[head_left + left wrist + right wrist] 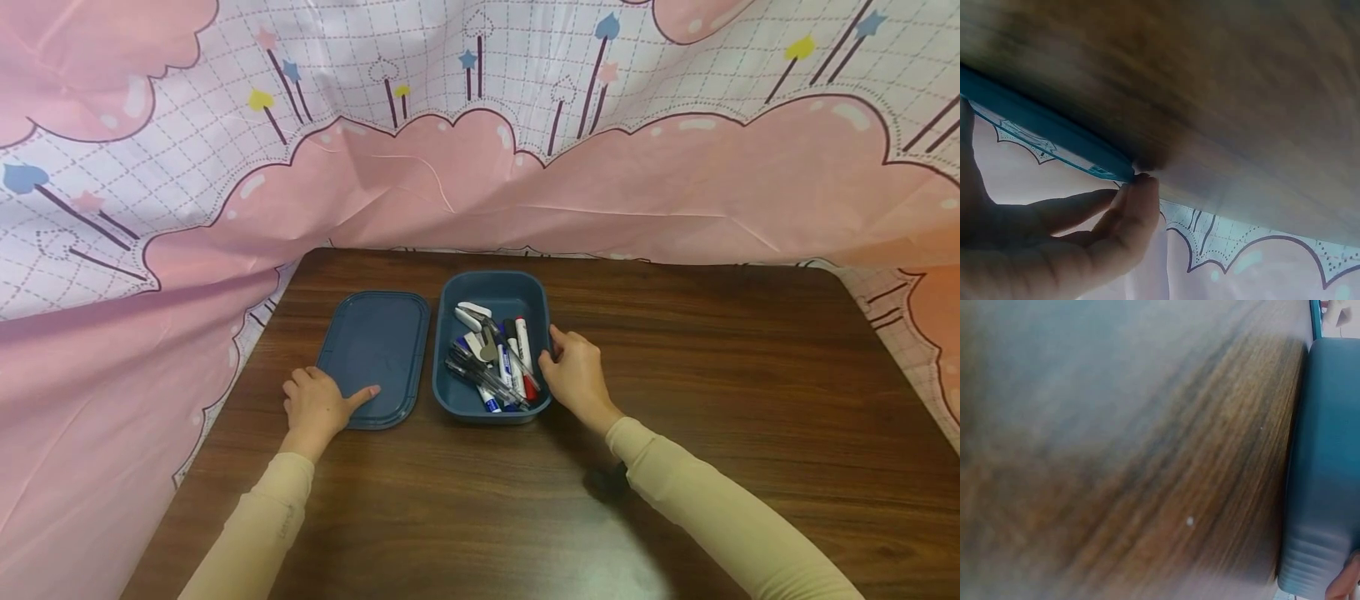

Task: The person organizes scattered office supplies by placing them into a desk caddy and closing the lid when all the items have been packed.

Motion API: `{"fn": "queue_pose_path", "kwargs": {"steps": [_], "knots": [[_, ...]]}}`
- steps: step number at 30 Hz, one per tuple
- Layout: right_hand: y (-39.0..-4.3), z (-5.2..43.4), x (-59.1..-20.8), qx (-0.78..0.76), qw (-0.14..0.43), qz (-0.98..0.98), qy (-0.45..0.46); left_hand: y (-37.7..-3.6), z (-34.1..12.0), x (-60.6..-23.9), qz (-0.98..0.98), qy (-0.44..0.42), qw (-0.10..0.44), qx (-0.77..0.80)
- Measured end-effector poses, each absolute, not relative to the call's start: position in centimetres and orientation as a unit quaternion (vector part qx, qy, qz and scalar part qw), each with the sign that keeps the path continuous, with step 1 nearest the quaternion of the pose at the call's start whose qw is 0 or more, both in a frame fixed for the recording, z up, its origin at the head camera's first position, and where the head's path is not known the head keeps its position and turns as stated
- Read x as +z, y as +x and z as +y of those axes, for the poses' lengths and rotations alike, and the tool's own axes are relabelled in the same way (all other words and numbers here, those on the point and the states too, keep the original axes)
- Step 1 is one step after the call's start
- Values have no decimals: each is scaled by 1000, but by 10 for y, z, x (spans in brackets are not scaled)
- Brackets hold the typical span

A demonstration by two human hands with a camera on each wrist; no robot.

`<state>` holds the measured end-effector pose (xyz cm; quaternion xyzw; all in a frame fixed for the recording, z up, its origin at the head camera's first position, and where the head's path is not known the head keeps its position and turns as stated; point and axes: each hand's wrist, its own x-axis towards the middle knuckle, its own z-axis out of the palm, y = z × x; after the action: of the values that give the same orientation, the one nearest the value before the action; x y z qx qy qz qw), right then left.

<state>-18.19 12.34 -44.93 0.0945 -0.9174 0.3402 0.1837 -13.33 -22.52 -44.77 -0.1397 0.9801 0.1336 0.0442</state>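
A blue storage box (491,287) stands uncovered on the brown wooden table, and its flat blue lid (382,346) lies just left of it. My left hand (317,407) holds the lid by its left edge, thumb over the top face and fingers at the rim. In the left wrist view, bent fingertips meet the end of the lid (1047,128). At the box's right wall, my right hand (581,375) grips the rim with thumb and fingers. Only a fingertip (1342,581) against the box's side (1329,456) shows in the right wrist view.
Inside the box are several whiteboard markers (522,342), a bundle of dark clear-barrelled pens (480,375) and white pieces (472,315) near the upper left. A pink and white patterned curtain (480,183) hangs behind and left of the table (712,358).
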Motion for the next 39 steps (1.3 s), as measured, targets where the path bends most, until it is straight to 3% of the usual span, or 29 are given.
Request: {"fn": "queue_pose_path", "kwargs": {"steps": [18, 29, 39], "knots": [[-182, 124, -449, 344, 180, -917, 90, -153, -235, -438, 960, -205, 151, 117], [-181, 124, -449, 344, 179, -917, 93, -145, -233, -438, 954, -200, 93, 202], [-181, 124, -447, 348, 171, -917, 93, -141, -227, -434, 971, -151, 37, 182]]}}
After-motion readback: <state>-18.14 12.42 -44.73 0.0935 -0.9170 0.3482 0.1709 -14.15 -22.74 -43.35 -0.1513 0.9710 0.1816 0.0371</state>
